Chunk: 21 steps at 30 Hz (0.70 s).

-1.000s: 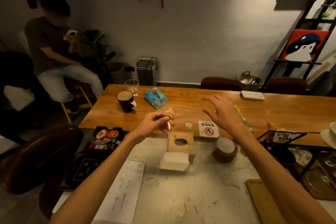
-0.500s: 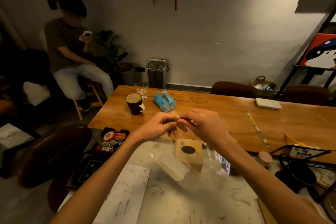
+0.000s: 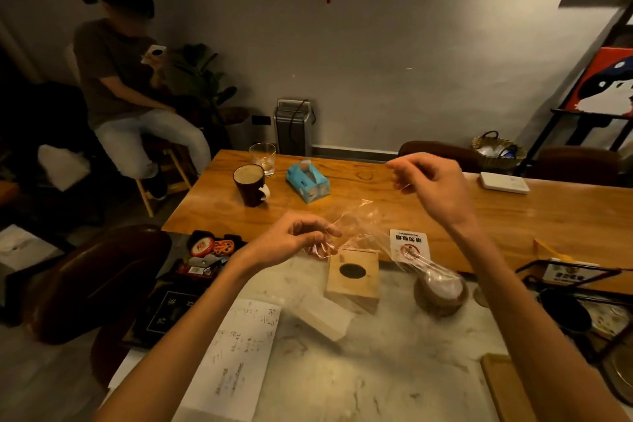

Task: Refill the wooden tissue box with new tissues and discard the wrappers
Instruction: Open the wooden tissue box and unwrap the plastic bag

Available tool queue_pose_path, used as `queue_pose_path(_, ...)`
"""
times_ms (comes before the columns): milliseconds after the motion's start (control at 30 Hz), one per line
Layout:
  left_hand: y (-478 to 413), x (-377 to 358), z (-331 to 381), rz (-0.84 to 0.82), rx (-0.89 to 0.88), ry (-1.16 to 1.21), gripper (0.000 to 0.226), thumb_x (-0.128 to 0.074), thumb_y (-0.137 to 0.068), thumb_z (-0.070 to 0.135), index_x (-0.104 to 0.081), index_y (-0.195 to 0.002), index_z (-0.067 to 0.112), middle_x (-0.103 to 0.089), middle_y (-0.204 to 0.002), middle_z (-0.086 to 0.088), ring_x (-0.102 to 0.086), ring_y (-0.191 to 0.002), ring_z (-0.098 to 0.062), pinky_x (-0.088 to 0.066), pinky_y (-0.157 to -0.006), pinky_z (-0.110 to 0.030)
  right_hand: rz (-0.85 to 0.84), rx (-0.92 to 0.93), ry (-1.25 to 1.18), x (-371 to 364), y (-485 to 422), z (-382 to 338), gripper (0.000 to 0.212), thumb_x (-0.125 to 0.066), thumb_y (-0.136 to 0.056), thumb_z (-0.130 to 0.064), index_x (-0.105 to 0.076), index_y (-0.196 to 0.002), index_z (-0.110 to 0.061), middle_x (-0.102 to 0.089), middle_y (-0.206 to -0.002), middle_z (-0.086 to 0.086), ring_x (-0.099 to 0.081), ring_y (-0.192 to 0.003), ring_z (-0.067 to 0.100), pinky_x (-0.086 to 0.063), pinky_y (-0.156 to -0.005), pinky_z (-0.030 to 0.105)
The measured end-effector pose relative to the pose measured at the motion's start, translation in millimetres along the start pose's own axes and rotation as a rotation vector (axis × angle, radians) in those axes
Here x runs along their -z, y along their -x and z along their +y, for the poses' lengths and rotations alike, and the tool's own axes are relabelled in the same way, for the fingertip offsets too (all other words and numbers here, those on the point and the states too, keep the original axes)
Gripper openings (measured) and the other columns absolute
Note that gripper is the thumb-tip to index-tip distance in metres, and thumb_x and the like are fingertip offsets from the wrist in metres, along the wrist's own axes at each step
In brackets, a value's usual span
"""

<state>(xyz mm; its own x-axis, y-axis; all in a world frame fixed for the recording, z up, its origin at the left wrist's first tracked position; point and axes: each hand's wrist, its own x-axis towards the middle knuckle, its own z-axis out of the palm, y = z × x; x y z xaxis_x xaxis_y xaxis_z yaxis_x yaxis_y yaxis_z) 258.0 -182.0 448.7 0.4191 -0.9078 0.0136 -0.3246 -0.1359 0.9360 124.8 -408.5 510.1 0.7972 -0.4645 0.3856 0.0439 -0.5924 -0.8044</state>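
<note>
A clear plastic wrapper (image 3: 356, 220) is pinched at opposite ends by the left hand (image 3: 291, 240) and the right hand (image 3: 435, 189), above the wooden tissue box (image 3: 352, 288).

Head-camera wearer's two arms were only body parts in view. Slim left forearm (image 3: 191, 329) entered from lower left of frame, bare along whole visible length, narrowing at wrist. At centre frame, left hand (image 3: 291, 238) was bare, knuckles and thumb plainly showing. From lower right corner came right forearm (image 3: 534, 312), likewise bare and slim. Above and right of centre, right hand (image 3: 435, 187) was bare, its fingertips blurred. Dim warm light left nails and finer wrist detail impossible to tell.
</note>
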Motion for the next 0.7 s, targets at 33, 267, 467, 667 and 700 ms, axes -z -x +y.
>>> queue_pose_path(33,1.2,0.5,-3.3,0.013,-0.001,0.024,0.023,-0.052,-0.096,0.002,-0.066,-0.114,0.006,-0.071,-0.104,-0.004,-0.069,-0.093,-0.011,-0.056,-0.078,-0.024,-0.044,-0.03,-0.053,10.9,-0.6,-2.4,0.024,-0.053,-0.098,-0.024,-0.069,-0.114,-0.016,-0.073,-0.098,-0.001,-0.068,-0.091,0.011,-0.058,-0.078,0.028)
queue_pose_path(267,5.2,10.5,-22.0,0.127,0.028,0.128,0.019,-0.05,-0.096,0.002,-0.062,-0.111,0.0,-0.074,-0.099,-0.008,-0.069,-0.091,-0.02,-0.057,-0.077,-0.025,0.045,-0.453,-0.17,36.1,72.1,59.2,0.113,-0.06,-0.059,-0.084,-0.019,-0.153,-0.034,-0.032,-0.15,-0.011,-0.04,-0.132,0.014,-0.038,-0.101,0.034)
queue_pose_path(467,7.8,25.2,-31.1,0.11,0.116,0.123,0.024,-0.051,-0.096,0.0,-0.063,-0.111,0.013,-0.072,-0.105,0.0,-0.068,-0.1,-0.017,-0.057,-0.078,-0.026,-0.118,-0.787,-0.726,-47.2,111.4,111.8,0.075,-0.074,-0.075,-0.045,-0.047,-0.137,-0.011,-0.067,-0.126,0.011,-0.064,-0.116,0.025,-0.048,-0.102,0.042)
queue_pose_path(667,6.6,9.9,-17.3,0.616,-0.276,-0.723,0.066,-0.063,-0.081,0.002,-0.042,-0.141,0.019,-0.038,-0.147,-0.005,-0.032,-0.14,-0.023,-0.028,-0.115,-0.048,-0.061,-0.661,-0.577,-66.5,89.8,97.4,0.041,-0.075,-0.075,-0.022,-0.068,-0.113,-0.006,-0.076,-0.096,0.006,-0.069,-0.087,0.019,-0.056,-0.072,0.025)
queue_pose_path(700,2.3,7.8,-13.7,0.534,-0.4,-0.972,0.06,-0.067,-0.081,0.014,-0.047,-0.137,0.02,-0.041,-0.145,-0.006,-0.032,-0.14,-0.027,-0.022,-0.115,-0.053,-0.064,-0.635,-0.567,-67.2,89.7,96.1,0.034,-0.074,-0.079,-0.018,-0.069,-0.111,-0.009,-0.077,-0.095,0.005,-0.07,-0.085,0.017,-0.057,-0.071,0.024)
